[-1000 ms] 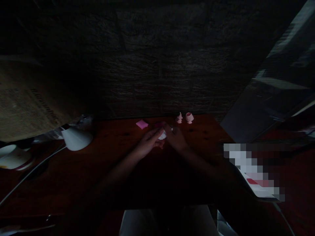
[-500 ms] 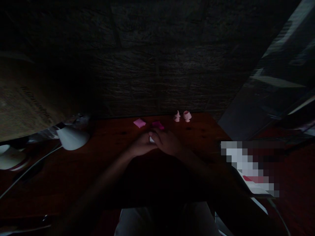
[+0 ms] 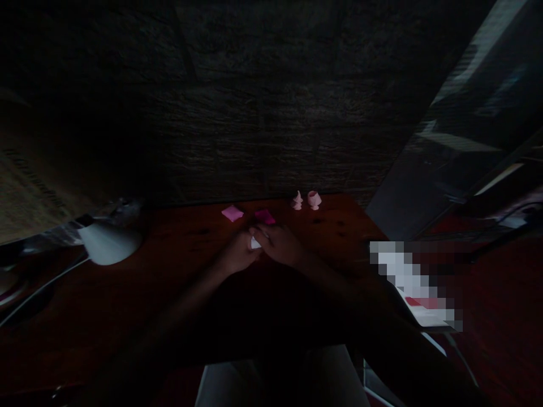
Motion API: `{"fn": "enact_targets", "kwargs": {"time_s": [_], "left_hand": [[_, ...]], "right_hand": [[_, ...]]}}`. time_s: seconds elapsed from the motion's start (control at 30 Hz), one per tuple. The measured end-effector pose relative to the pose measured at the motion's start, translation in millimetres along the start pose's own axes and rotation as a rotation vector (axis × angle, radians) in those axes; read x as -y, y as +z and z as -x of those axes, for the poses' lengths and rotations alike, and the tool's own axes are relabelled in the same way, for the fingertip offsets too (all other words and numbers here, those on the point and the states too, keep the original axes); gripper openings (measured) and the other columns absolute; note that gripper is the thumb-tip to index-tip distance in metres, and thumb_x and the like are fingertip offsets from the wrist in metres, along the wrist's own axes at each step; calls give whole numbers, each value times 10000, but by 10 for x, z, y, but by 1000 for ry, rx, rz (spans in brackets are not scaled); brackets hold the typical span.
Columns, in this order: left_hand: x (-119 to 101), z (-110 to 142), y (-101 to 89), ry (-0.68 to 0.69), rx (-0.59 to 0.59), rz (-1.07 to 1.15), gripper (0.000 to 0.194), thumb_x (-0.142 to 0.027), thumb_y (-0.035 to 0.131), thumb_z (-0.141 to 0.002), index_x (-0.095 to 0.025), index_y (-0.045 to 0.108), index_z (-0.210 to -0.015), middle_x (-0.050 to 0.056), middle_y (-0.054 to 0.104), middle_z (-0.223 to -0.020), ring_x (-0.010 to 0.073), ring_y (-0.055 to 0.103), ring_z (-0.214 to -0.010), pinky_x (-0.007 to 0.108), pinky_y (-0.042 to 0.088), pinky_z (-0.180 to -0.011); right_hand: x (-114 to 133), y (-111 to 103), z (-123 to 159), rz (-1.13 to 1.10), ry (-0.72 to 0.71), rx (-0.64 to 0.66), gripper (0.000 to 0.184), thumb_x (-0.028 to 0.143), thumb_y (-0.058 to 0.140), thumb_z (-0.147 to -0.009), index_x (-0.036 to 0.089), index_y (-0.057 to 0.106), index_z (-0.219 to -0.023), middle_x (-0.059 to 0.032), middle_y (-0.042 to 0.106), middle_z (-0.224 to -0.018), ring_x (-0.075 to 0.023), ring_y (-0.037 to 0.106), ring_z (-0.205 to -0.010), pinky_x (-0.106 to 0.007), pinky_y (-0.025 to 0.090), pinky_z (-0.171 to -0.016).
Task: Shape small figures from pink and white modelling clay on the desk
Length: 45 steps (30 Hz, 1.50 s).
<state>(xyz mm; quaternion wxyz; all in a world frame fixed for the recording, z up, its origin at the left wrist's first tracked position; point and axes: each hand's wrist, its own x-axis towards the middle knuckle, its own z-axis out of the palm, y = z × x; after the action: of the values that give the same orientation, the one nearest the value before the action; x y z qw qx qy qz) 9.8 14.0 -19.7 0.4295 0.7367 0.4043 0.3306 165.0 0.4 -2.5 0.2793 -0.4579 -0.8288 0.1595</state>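
Over the wooden table, in dim light, my left hand (image 3: 238,252) and my right hand (image 3: 283,246) meet with curled fingers. A small white object (image 3: 255,243) shows between them; its kind cannot be made out, as the fingers cover most of it. Just beyond the fingertips lies a magenta, flat, squarish piece (image 3: 265,216). To its left is a lighter pink piece (image 3: 232,213), shaped like a small cushion. Farther right, near the wall, stand a small pink pointed figure (image 3: 297,200) and a pink goblet-shaped piece (image 3: 314,200).
A white cone-shaped object (image 3: 109,243) with a cable rests at the left, near a printed cardboard box (image 3: 29,192). Behind the wooden table (image 3: 339,226) rises a dark textured wall (image 3: 263,113). At the right edge is a partly blurred white item (image 3: 424,316).
The whole view has shifted, so the table and its objects appear farther left. Both hands stay together, and slightly more of the white object shows between them.
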Motion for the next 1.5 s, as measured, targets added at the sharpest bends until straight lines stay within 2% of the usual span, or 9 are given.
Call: {"fn": "enact_targets", "kwargs": {"time_s": [0.3,0.4,0.5,0.57,0.8,1.07,1.23,1.37,1.5], "left_hand": [[-49,-10,16,102,-38,8,97,-177,721,-728,-209,689,-643,22,646,-635,167,530,-573,265,402,-550],[23,-8,28,102,-91,-49,153,-281,734,-772,-218,682,-643,26,650,-623,173,531,-559,269,389,-523],[95,-16,38,100,-91,-92,168,-332,727,-790,-221,689,-670,33,667,-633,180,550,-551,277,397,-516],[117,-20,43,104,-65,-110,172,-337,717,-798,-221,689,-674,34,669,-635,181,556,-550,279,406,-526],[89,-13,57,86,-54,-116,115,-297,743,-776,-213,710,-704,49,689,-684,188,577,-585,274,406,-552],[108,-12,56,123,-77,-210,129,-314,733,-790,-205,699,-731,44,709,-714,194,618,-619,290,452,-583],[32,3,42,87,-27,-356,143,-329,710,-828,-187,693,-840,45,740,-830,210,675,-736,322,514,-686],[-19,19,29,104,-107,-488,327,-424,761,-802,-183,666,-1002,83,741,-965,255,693,-847,376,549,-760],[-5,31,25,208,-184,-548,297,-404,642,-913,-196,608,-1123,88,720,-1010,248,697,-903,392,560,-830]], "right_hand": [[-58,-95,0,-103,-6,-61,421,394,362,-1061,217,718,-924,-47,767,-908,-185,717,-849,-298,491,-773],[-284,-342,0,-112,136,-357,517,496,368,-1031,203,697,-759,-47,711,-720,-184,675,-700,-298,485,-699],[-663,-608,14,-75,353,-772,327,396,481,-960,172,715,-917,-95,740,-861,-224,688,-800,-326,506,-755],[-918,-707,28,-32,477,-900,296,290,568,-859,115,702,-1057,-165,734,-1003,-270,689,-928,-378,518,-846],[-1235,-560,13,-42,446,-834,635,366,695,-763,76,588,-1318,-245,615,-1333,-342,555,-1284,-488,437,-1067],[-1171,-537,9,14,500,-660,343,350,689,-798,146,730,-1072,-168,756,-1071,-291,709,-985,-391,527,-874],[-1167,-540,3,43,561,-618,296,332,685,-824,190,747,-1076,-131,775,-1060,-274,726,-967,-338,522,-834],[-1171,-543,8,54,587,-613,298,328,681,-838,196,750,-1096,-122,785,-1026,-269,731,-939,-327,518,-819],[-1167,-548,11,36,579,-613,290,335,667,-856,205,753,-1100,-116,784,-1043,-272,731,-967,-325,515,-836]]}}
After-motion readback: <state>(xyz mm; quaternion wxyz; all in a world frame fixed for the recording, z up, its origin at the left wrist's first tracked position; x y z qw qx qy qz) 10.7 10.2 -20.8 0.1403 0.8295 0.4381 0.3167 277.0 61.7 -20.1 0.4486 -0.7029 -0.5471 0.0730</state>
